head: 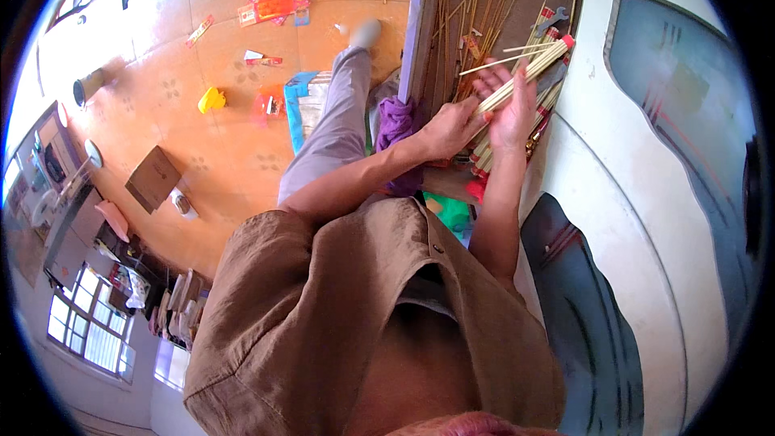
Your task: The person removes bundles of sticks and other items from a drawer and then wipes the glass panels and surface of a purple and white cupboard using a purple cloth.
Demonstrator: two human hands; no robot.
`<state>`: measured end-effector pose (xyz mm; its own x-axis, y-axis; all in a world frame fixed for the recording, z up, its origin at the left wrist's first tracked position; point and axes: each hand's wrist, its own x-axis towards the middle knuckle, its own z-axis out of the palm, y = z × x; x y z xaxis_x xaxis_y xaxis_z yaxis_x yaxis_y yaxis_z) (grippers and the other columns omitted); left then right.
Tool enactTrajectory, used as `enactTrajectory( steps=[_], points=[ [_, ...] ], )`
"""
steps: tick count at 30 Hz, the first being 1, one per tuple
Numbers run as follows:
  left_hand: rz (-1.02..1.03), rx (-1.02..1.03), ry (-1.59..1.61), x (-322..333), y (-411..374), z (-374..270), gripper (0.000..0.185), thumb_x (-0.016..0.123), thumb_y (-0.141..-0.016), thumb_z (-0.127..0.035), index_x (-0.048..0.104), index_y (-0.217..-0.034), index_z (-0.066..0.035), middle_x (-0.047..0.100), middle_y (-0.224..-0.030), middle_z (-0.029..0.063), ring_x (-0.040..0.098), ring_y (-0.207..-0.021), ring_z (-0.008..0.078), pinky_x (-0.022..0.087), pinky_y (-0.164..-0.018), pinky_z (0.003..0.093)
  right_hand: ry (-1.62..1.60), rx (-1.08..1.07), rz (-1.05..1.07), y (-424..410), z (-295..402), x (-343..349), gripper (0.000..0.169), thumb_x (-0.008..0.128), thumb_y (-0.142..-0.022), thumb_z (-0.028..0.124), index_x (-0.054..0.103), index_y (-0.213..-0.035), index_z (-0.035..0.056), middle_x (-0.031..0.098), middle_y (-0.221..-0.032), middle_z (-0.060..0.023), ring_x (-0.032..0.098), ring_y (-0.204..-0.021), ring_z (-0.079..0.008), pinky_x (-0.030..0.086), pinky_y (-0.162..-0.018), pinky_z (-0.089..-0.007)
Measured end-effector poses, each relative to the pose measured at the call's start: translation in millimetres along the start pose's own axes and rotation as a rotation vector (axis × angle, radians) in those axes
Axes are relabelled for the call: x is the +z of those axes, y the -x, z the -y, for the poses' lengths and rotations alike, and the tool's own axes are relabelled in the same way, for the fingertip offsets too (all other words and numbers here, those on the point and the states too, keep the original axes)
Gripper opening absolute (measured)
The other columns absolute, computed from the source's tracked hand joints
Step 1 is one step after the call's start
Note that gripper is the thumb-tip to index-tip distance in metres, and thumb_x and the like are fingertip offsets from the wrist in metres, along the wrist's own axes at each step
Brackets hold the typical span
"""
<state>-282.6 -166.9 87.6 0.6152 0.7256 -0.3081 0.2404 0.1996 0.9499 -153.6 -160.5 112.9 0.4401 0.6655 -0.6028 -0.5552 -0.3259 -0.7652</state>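
Observation:
A bundle of thin pale sticks (533,66) with a red end slants upward across both my hands. My left hand (454,124) is closed around the lower end of the bundle. My right hand (511,106) lies beneath it, palm up, with the sticks between thumb and fingers. Two or so loose sticks (490,66) jut out to the left above my right fingers. More bundles of sticks (481,160) with red ends lie under and beside my hands, partly hidden. An open-ended wrench (550,22) rests on bundles beyond my right hand.
Loose brown sticks (469,3) lie scattered on a brown, purple-edged surface (416,24). Purple cloth (396,124) hangs by my left forearm. To the right stands a white panel (596,127) with dark glass-like insets. Red wrappers (266,9) and a cardboard box (152,178) lie on the tiled floor.

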Motion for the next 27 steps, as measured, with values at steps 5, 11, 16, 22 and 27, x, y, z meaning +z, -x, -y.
enactTrajectory(
  steps=[5, 11, 16, 22, 27],
  points=[
    [-0.005, -0.021, -0.372, -91.6, 52.0, -12.6, 0.028, 0.062, -0.092, -0.020, 0.052, -0.113, -0.005, 0.066, -0.084, 0.0240, 0.066, -0.072, 0.0432, 0.051, -0.058, 0.0510, -0.128, 0.320, 0.142, 24.7, -14.8, 93.6, 0.023, 0.059, -0.096, 0.035, 0.061, -0.094, 0.0118, 0.049, -0.066, 0.0038, 0.043, -0.050, -0.0056, 0.036, -0.042, -0.0210],
    [-0.162, -0.123, -0.880, -271.7, 142.0, 36.2, 0.031, 0.060, -0.094, -0.017, 0.054, -0.121, -0.004, 0.064, -0.101, 0.0180, 0.062, -0.093, 0.0328, 0.049, -0.080, 0.0426, 0.607, -0.097, 0.739, 11.8, -134.9, 225.6, 0.032, 0.064, -0.087, 0.027, 0.057, -0.093, -0.0031, 0.061, -0.083, -0.0174, 0.062, -0.075, -0.0334, 0.050, -0.068, -0.0458],
    [-0.535, -0.353, -1.495, -338.7, 190.1, 58.9, 0.046, 0.068, -0.087, -0.016, 0.055, -0.130, -0.005, 0.064, -0.117, 0.0160, 0.059, -0.113, 0.0313, 0.045, -0.097, 0.0390, 0.724, -0.619, 0.374, -6.0, -124.9, 171.4, 0.033, 0.064, -0.084, 0.014, 0.060, -0.113, -0.0003, 0.066, -0.097, -0.0219, 0.064, -0.086, -0.0366, 0.051, -0.081, -0.0433],
    [-0.472, 0.033, -0.478, -157.2, 49.2, -11.8, 0.028, 0.066, -0.079, 0.006, 0.067, -0.106, -0.002, 0.068, -0.103, 0.0097, 0.067, -0.092, 0.0216, 0.053, -0.083, 0.0331, 0.779, -0.646, 0.005, 23.3, -80.8, 77.7, 0.015, 0.061, -0.087, 0.007, 0.063, -0.101, 0.0024, 0.065, -0.083, -0.0141, 0.066, -0.075, -0.0261, 0.051, -0.065, -0.0374],
    [-0.204, 0.014, -0.248, -24.6, -2.5, 0.7, 0.059, 0.058, -0.078, 0.001, 0.045, -0.135, 0.006, 0.051, -0.131, 0.0276, 0.047, -0.126, 0.0430, 0.037, -0.107, 0.0458, 0.938, -0.592, -0.373, -5.1, -91.6, -7.3, 0.018, 0.062, -0.085, 0.010, 0.064, -0.102, 0.0032, 0.064, -0.089, -0.0163, 0.063, -0.082, -0.0319, 0.050, -0.075, -0.0434]
  ],
)
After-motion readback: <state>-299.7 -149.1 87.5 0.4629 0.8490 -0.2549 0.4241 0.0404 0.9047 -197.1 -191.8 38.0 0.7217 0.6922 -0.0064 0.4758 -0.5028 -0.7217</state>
